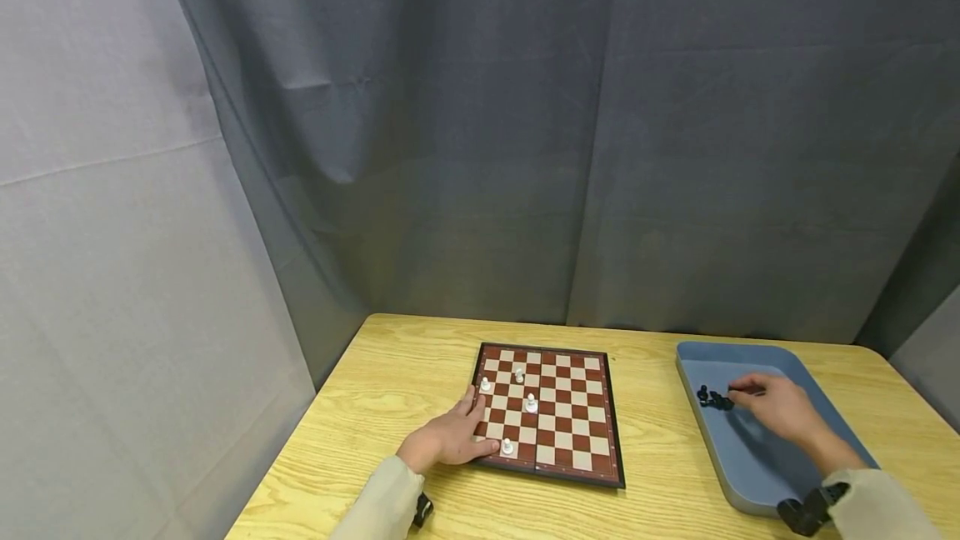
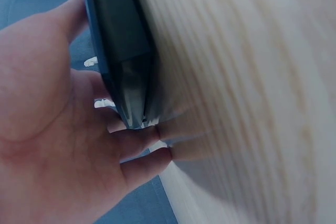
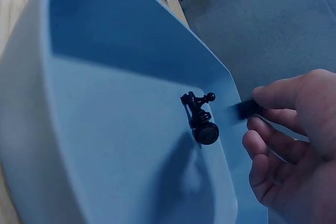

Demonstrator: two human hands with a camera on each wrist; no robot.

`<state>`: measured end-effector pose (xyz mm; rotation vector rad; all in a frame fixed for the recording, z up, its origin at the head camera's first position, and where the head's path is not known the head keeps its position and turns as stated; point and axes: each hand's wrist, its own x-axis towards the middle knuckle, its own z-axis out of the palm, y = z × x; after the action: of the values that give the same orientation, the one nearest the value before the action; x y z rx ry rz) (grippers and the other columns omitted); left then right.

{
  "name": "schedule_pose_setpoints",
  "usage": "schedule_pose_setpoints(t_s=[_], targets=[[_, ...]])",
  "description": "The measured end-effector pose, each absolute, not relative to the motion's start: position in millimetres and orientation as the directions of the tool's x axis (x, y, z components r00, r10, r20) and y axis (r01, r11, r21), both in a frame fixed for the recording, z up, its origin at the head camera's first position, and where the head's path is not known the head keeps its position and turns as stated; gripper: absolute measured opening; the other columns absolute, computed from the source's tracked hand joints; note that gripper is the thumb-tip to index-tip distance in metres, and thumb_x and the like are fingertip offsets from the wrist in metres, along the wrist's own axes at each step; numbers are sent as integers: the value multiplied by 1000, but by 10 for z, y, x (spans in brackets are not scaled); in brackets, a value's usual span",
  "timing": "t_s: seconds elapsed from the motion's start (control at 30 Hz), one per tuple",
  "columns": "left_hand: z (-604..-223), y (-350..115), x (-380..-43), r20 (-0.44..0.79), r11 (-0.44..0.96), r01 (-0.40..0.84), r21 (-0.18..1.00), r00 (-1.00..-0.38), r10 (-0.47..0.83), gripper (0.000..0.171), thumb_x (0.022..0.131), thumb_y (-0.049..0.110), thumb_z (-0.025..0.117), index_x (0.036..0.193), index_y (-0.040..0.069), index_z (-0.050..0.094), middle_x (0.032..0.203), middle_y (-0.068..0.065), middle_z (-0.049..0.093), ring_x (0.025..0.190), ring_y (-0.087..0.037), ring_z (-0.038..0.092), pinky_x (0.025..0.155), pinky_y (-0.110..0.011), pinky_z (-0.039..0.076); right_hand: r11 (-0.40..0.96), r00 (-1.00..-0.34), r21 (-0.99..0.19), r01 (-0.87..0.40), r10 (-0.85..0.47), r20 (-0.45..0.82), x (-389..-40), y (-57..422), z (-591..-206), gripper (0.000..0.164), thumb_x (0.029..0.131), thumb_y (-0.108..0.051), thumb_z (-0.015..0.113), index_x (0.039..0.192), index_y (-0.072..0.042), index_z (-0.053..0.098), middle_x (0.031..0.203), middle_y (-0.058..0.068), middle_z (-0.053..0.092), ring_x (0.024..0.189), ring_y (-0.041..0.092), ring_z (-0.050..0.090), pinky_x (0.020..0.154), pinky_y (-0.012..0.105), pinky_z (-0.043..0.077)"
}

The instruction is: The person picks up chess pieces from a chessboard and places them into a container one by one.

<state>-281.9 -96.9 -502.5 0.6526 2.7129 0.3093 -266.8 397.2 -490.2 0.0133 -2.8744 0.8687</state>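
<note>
A brown-and-white checked chessboard (image 1: 564,407) lies on the table, with several white chess pieces (image 1: 531,404) standing on its left half. My left hand (image 1: 452,435) rests at the board's left edge, thumb and fingers spread over the near left corner. The left wrist view shows the palm (image 2: 58,124) against the dark board side (image 2: 123,35). Over the blue tray at right, my right hand (image 1: 776,407) pinches a small black chess piece (image 3: 248,109) between thumb and fingertips; it is blurred, so its kind is unclear. Beside it, several black chess pieces (image 3: 199,119) lie clustered on the tray floor.
The blue tray (image 1: 731,352) has raised walls and stands right of the board, apart from it. A light wooden table (image 1: 652,448) carries both. Grey curtains (image 1: 480,148) hang behind the table and at its left.
</note>
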Motion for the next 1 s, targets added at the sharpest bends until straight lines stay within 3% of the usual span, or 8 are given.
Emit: schedule_pose_setpoints(t_s=[0.27,0.53,0.7,1.0], targets=[[-5013,-965,-2808,-267,875,395,279,-844,466,84,93,59,45,152,6,17,157,-15,2,141,-27,18,102,-40,37,823,-996,-568,-33,24,91,-2630,3959,-4876,44,92,-32,61,110,7,64,93,14,67,82,30,62,59,37,48],[-5024,-980,-2819,-266,875,397,278,-843,467,85,93,60,44,152,6,17,157,-15,2,141,-27,18,101,-40,38,808,-981,-573,-136,-29,192,-2572,3663,-4794,35,92,-25,62,109,5,65,94,13,66,81,27,61,58,35,48],[-5023,-975,-2817,-264,872,400,282,-842,471,84,93,60,44,152,6,16,157,-15,2,141,-27,17,101,-39,38,776,-973,-600,-196,-79,215,-2537,3398,-4737,29,92,-20,63,110,3,65,93,7,66,78,20,60,60,33,48],[-5027,-973,-2815,-265,869,402,287,-839,476,84,93,59,44,152,5,16,157,-15,1,142,-27,17,102,-40,37,730,-966,-640,-242,-122,226,-2515,2898,-4713,22,89,-15,67,107,-2,67,99,9,65,80,19,57,57,30,46]])
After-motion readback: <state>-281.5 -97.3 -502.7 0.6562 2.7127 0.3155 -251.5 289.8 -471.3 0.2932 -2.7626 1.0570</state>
